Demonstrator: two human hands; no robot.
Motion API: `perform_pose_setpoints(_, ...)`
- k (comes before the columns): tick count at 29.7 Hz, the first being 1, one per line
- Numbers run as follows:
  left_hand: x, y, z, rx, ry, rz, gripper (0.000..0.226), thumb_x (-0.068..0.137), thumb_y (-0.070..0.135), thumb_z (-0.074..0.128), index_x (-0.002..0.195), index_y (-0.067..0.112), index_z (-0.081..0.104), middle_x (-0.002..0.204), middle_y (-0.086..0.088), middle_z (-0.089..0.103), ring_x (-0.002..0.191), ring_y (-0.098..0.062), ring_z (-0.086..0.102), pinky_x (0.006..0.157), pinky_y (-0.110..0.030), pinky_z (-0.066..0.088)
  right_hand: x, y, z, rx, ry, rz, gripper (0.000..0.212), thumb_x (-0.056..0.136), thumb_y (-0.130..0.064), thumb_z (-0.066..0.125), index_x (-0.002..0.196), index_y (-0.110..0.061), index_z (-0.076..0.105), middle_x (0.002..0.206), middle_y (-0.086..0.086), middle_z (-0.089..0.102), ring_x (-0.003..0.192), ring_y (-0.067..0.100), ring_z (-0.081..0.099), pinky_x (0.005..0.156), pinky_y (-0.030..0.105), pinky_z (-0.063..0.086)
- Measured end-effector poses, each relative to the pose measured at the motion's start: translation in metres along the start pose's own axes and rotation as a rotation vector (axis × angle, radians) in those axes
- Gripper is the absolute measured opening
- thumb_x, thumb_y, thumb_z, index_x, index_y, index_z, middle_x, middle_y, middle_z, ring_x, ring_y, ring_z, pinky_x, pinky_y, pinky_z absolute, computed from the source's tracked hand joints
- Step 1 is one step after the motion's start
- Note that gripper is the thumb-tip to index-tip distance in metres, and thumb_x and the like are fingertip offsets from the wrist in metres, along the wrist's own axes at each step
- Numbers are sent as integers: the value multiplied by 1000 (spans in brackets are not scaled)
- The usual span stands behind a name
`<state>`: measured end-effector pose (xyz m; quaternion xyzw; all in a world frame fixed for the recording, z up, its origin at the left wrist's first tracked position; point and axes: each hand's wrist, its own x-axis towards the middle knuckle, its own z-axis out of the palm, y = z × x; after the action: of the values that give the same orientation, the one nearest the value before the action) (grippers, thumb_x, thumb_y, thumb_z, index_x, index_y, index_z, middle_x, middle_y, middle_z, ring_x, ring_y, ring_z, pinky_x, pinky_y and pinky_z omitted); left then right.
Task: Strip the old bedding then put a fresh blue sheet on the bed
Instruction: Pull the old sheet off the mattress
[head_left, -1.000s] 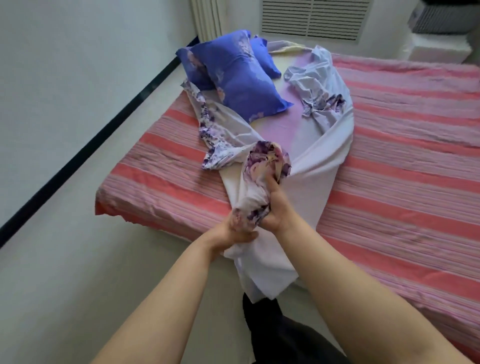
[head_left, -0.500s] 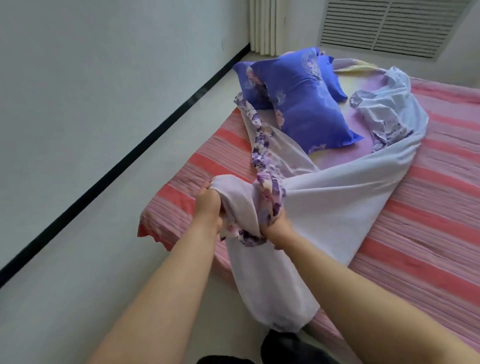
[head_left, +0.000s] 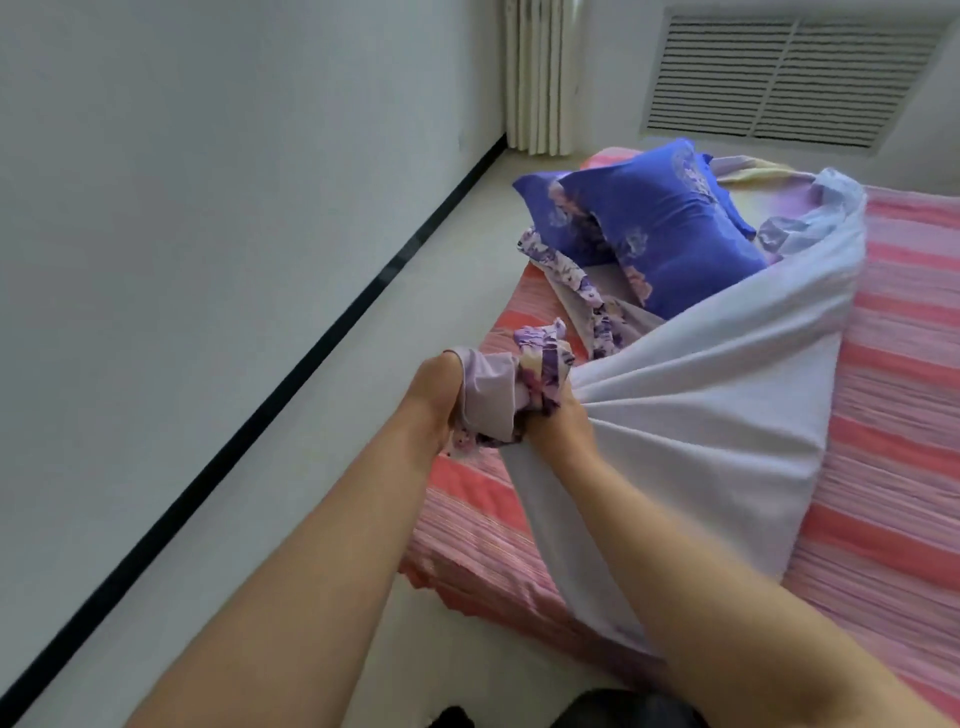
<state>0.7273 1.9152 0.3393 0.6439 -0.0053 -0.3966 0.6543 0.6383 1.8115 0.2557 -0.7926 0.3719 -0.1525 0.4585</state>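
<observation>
2 hands, left hand (head_left: 434, 395) and right hand (head_left: 558, 428), clutch 1 old sheet (head_left: 701, 415); 2 blue pillows (head_left: 670, 234).

Open floor on the wall side, cluttered bed toward the head

From the two hands (head_left: 498, 410) bunched together, the strip of floor (head_left: 363, 395) from 7 to 11 o'clock lies bare up to the wall (head_left: 182, 208). At 1 o'clock two blue pillows (head_left: 665, 239) block the way, resting on the old sheet (head_left: 701, 415), which drapes across from 2 to 5 o'clock. Past it, at 3 o'clock, the striped mattress (head_left: 898, 415) is open.
</observation>
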Motion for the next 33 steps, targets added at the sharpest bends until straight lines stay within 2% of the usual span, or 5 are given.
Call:
perform_pose_setpoints(7, 53, 62, -81, 517, -287, 204, 9, 94, 19, 56, 93, 26, 61, 93, 4, 64, 88, -10, 57, 75, -26, 44, 37, -78, 72, 1258, 401, 308, 20, 95, 2, 43, 101, -12, 56, 87, 4, 58, 75, 13, 58, 59, 14, 51)
perform_pose_setpoints(10, 97, 61, -97, 589, -441, 60, 22, 94, 34, 57, 115, 30, 53, 122, 4, 58, 114, -13, 52, 89, -36, 41, 73, -88, 97, 1675, 290, 441, 24, 91, -11, 43, 94, -6, 66, 90, 9, 65, 80, 15, 64, 82, 19, 49)
perform_pose_setpoints(21, 257, 115, -133, 559, -592, -77, 81, 88, 36, 65, 148, 40, 12, 143, 2, 34, 124, -18, 46, 92, -38, 42, 183, -149, 146, 1490, 215, 660, 42, 98, -37, 42, 109, -3, 64, 92, 17, 72, 83, 24, 71, 78, 31, 58)
perform_pose_setpoints(27, 346, 140, -125, 581, -802, -119, 77, 74, 48, 75, 139, 39, 35, 126, 8, 57, 107, -12, 60, 83, -34, 55, 249, -159, 204, 1607, 415, 662, 41, 98, -33, 44, 131, -8, 53, 140, 10, 50, 121, 24, 53, 106, 33, 40)
perform_pose_setpoints(33, 447, 200, -160, 654, -901, -88, 79, 52, 71, 76, 122, 46, 50, 121, 8, 64, 110, -13, 62, 98, -39, 50, 330, -211, 257, 1688, 574, 588, 33, 100, -25, 31, 111, -9, 57, 106, 11, 67, 104, 27, 59, 104, 42, 40)
